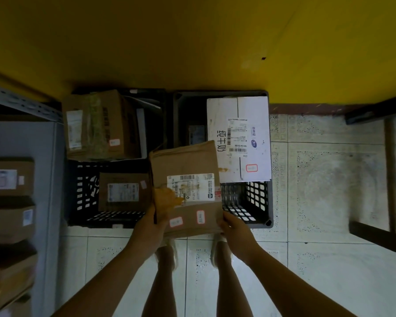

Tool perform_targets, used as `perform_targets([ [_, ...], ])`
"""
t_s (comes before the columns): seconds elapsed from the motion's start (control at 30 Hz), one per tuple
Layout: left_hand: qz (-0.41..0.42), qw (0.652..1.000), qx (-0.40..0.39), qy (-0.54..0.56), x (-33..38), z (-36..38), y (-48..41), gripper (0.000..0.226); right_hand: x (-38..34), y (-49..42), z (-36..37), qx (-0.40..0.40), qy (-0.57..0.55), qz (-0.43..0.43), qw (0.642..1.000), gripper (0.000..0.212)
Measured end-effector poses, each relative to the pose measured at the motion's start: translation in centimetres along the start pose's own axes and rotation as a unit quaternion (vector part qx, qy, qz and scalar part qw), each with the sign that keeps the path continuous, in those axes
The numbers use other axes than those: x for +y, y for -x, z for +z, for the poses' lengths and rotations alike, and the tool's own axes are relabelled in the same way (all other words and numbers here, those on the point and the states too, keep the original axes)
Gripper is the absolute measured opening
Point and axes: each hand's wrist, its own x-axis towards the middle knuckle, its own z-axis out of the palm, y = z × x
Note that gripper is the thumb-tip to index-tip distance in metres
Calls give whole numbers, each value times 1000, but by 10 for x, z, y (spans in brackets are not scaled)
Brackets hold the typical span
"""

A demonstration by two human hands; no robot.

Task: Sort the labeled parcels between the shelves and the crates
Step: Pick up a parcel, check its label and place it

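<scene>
I hold a brown cardboard parcel (187, 163) with a white shipping label and two small red-edged stickers above the crates. My left hand (153, 220) grips its near left edge and my right hand (232, 227) grips its near right corner. Below it stand two black crates side by side. The left crate (82, 191) contains a small brown labeled box (121, 191) and a larger brown box (101, 124). The right crate (249, 202) carries a white carton (238, 138) with a label and handwriting across its top.
A grey metal shelf unit (48, 179) at the left holds several brown labeled parcels (9, 177). A yellow wall rises behind the crates. A dark frame (380, 232) stands on the tiled floor at the right. My legs and feet are just below the parcel.
</scene>
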Motion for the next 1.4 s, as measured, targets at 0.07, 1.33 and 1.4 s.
perform_targets([
  [0.07,8,1000,-2,-1,0,-4,-3,50,-3,-1,3,7,13,0,1000,27],
  [1.33,203,977,-55,31,170,29,-64,54,-92,-11,-126,275,0,-150,950,41],
  [1.4,201,977,-69,28,175,36,-64,57,-94,-16,-134,274,-6,-133,952,40],
])
